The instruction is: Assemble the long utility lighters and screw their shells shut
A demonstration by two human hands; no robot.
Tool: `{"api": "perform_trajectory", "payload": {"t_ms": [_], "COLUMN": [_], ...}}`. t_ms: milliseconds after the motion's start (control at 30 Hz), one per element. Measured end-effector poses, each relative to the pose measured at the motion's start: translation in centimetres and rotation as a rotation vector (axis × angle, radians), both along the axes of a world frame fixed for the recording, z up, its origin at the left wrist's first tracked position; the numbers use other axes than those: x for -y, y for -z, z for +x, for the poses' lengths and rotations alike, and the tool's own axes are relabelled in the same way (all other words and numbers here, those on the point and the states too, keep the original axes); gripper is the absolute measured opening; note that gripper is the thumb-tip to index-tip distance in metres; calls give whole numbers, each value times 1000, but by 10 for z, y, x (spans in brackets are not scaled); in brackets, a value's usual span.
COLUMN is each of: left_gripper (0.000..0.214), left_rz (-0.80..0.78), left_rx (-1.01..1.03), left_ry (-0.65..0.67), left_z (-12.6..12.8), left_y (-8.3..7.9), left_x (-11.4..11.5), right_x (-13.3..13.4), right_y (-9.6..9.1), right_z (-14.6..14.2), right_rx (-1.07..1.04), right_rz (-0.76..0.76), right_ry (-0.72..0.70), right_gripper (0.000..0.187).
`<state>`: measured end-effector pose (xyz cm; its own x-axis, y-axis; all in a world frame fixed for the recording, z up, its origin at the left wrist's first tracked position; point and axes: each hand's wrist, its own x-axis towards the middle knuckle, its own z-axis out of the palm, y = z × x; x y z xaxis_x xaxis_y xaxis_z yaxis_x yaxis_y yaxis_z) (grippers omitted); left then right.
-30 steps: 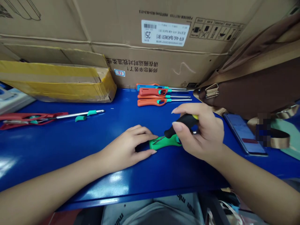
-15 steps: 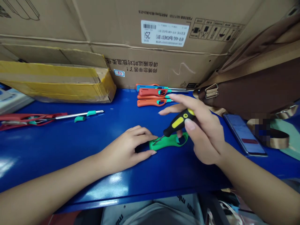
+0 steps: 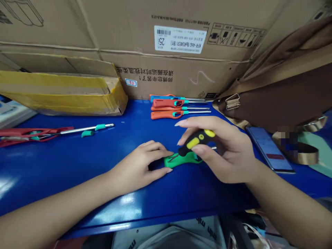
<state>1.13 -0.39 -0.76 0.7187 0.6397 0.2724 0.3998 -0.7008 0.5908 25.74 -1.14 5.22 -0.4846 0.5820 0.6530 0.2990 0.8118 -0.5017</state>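
A green long-nosed lighter (image 3: 178,160) lies on the blue table (image 3: 109,207). My left hand (image 3: 145,160) pinches its left end between thumb and fingers, against the tabletop. In my right hand (image 3: 225,152) is a black and yellow screwdriver (image 3: 195,141), tilted, its handle between thumb and fingers. The thin shaft points down left to the slot in the lighter's body; whether the tip is inside it I cannot tell. My right hand covers much of the lighter's trigger end, and a bit of metal tube shows beyond.
Several red, orange and blue lighters (image 3: 166,114) lie behind my hands, by a large cardboard box (image 3: 145,58). An opened red lighter (image 3: 33,133) and a loose teal piece (image 3: 87,134) are at left, near a yellow-taped box (image 3: 103,100). A phone (image 3: 269,148) and brown bag (image 3: 280,83) stand right.
My right hand has lowered slightly, and its fingers have curled more closely round the screwdriver, whose handle lies a little lower and further left. My left hand keeps its hold on the lighter.
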Motion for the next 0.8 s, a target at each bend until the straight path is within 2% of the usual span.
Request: {"api": "perform_trajectory", "payload": {"t_ms": [67, 133, 167, 267, 333, 367, 500, 567, 633, 700, 800], "left_gripper": [33, 34, 33, 31, 30, 30, 31, 30, 29, 29, 30], "left_rz": [-10, -14, -17, -19, -20, -21, -12, -15, -23, -27, -11], "left_rx": [1, 2, 4, 13, 19, 22, 30, 27, 22, 18, 25], "left_ry": [2, -2, -6, -13, -13, -14, -12, -14, -21, -26, -25], "left_z": [0, 0, 0, 1, 1, 1, 1, 1, 1, 1, 1], "left_y": [0, 0, 0, 0, 0, 0, 0, 0, -1, -1, 0], "left_x": [0, 0, 0, 0, 0, -1, -1, -1, -1, 0, 0], "right_x": [-2, -3, -3, -1, 0, 1, 1, 1, 1, 2, 3], "right_y": [0, 1, 2, 1, 0, 0, 0, 0, -1, -2, 0], "right_z": [0, 1, 2, 3, 1, 1, 1, 2, 3, 1, -4], "right_rx": [54, 87, 89, 65, 59, 55, 84, 122, 131, 98, 53], "right_rz": [229, 374, 380, 189, 96, 113, 343, 330, 221, 133, 219], "right_ry": [185, 300, 297, 139, 54, 56, 222, 201, 106, 45, 148], "right_gripper": [21, 9, 4, 27, 35, 33, 20, 26, 38, 40, 32]}}
